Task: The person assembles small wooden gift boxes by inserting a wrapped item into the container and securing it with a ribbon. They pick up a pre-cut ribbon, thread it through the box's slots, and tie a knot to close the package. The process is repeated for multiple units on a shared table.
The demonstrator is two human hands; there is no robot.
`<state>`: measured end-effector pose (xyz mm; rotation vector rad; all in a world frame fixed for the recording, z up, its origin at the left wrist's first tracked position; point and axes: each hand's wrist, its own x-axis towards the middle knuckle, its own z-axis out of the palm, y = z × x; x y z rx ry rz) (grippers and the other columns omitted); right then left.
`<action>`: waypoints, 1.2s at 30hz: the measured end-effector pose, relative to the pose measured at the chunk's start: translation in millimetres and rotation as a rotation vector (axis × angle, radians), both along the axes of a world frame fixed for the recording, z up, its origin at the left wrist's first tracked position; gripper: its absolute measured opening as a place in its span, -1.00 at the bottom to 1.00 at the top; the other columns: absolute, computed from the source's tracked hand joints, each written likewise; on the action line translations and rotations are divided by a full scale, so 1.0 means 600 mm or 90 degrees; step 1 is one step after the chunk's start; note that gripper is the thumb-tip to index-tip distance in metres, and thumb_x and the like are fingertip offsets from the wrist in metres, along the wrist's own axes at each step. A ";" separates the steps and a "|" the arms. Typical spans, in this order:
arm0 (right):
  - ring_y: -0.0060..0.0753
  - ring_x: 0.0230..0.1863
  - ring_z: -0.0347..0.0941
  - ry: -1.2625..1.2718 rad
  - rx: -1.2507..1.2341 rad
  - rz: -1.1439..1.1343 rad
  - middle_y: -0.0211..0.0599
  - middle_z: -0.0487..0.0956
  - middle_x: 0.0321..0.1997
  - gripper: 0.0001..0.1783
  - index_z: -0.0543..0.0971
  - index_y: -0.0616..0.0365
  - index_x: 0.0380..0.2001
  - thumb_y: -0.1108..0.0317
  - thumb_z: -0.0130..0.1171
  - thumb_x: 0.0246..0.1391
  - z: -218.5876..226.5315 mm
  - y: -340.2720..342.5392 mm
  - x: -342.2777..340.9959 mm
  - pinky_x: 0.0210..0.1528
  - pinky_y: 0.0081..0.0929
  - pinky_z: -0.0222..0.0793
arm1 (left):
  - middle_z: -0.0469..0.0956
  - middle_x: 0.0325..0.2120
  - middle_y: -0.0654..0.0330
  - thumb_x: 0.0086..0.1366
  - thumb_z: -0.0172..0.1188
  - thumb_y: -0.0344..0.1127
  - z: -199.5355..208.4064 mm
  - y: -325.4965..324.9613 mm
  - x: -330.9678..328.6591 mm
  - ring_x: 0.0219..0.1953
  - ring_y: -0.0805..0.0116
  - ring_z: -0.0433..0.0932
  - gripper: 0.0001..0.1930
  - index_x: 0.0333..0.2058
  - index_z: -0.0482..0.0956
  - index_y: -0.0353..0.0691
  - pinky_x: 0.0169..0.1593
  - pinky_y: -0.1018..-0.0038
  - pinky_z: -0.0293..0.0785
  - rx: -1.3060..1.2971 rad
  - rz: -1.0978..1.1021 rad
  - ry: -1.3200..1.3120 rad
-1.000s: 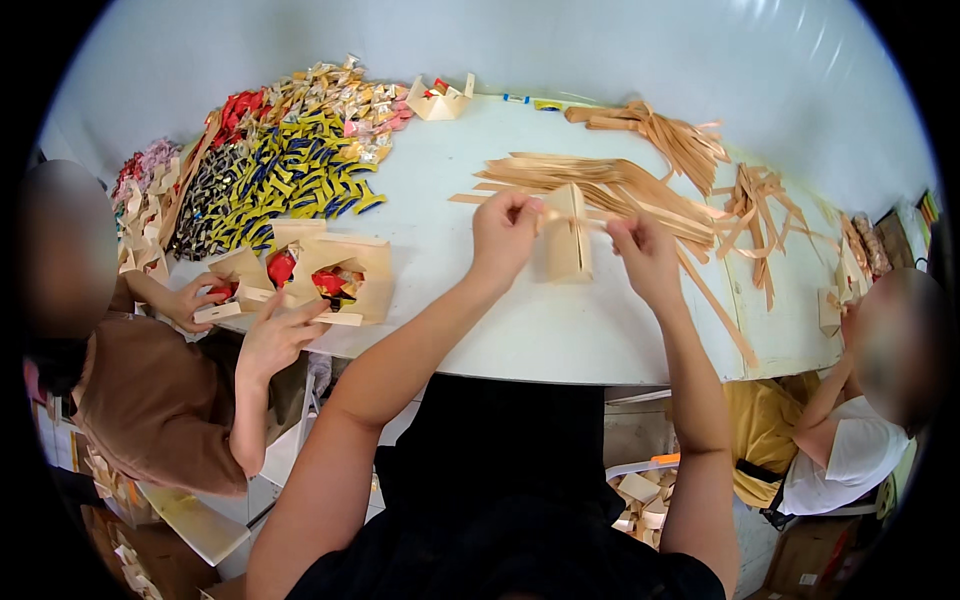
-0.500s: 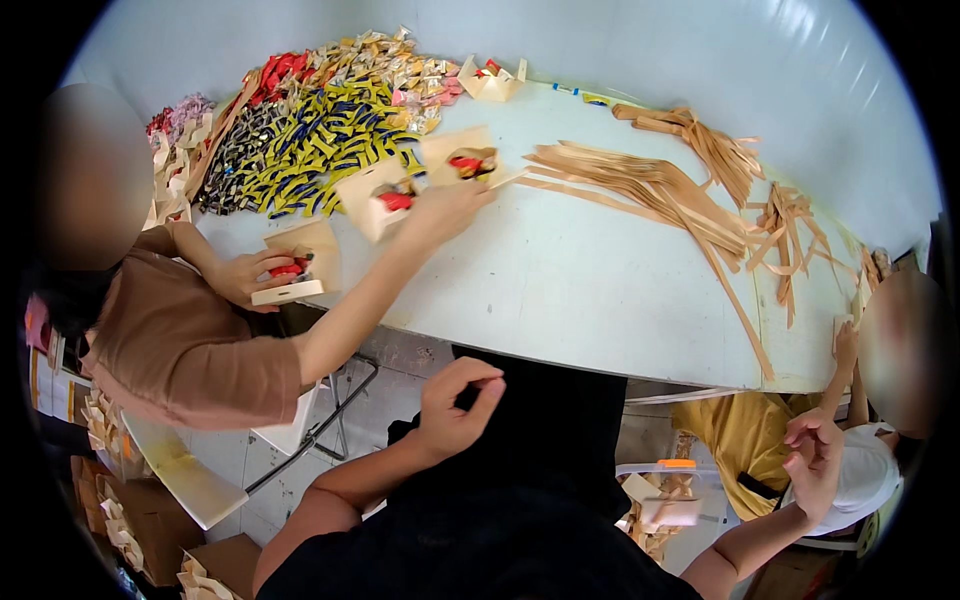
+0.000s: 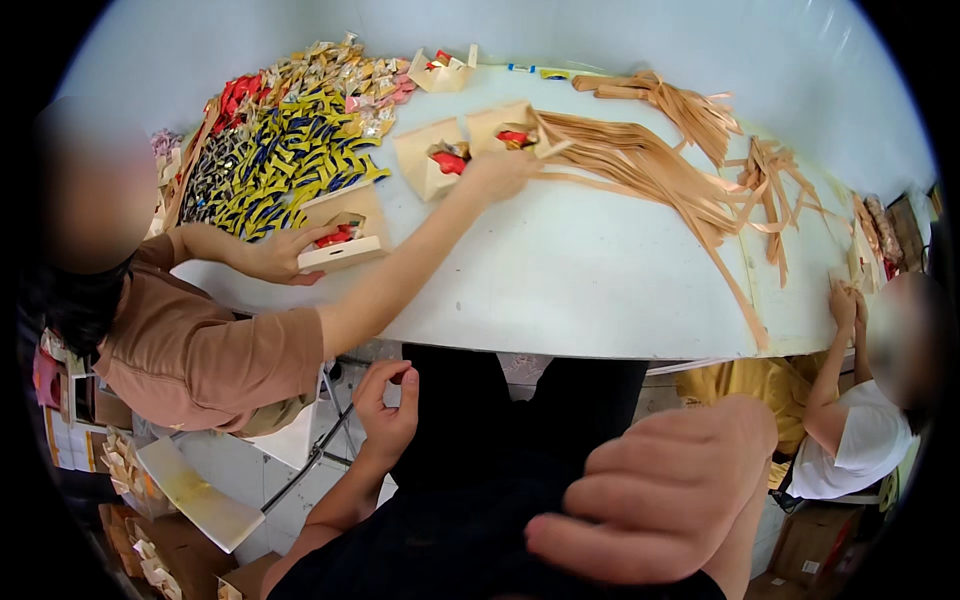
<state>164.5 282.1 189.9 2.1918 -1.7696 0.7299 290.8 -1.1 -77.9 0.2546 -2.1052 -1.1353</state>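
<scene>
My left hand (image 3: 388,412) is loosely closed in front of the table edge, fingers curled toward the thumb, holding nothing visible. Large and close to the camera at lower right, my right hand (image 3: 655,495) is curled into a loose fist; no object shows in it. Across the table, a co-worker in a brown shirt (image 3: 235,365) has one hand on a cream open box (image 3: 372,205) with a red packet inside. Their other hand reaches the farther of two similar boxes, beside another cream box (image 3: 412,155). Tan ribbon strips (image 3: 640,165) lie to the right of these.
Small wrapped packets, many yellow and blue (image 3: 280,165), are heaped at the far left. A cream box (image 3: 440,72) stands behind them. More tan strips (image 3: 690,110) lie at the back right. Another person in white (image 3: 850,450) sits at the right. A folding chair (image 3: 200,490) stands lower left.
My right hand has come up and inward from the lower right, close to the camera. My left hand has shifted slightly left. The co-worker's boxes have moved right across the table.
</scene>
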 end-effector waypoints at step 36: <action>-0.25 -0.11 0.64 -0.236 0.479 -0.354 -0.22 0.73 -0.19 -0.67 0.69 0.12 -0.23 0.07 0.38 0.19 -0.318 -0.316 -0.600 -0.05 -0.27 0.53 | 0.57 -0.02 0.00 0.39 0.24 -0.55 0.050 -0.010 -0.140 -0.06 0.25 0.53 -0.76 0.02 0.59 -0.36 0.05 0.40 0.46 0.087 -0.158 0.062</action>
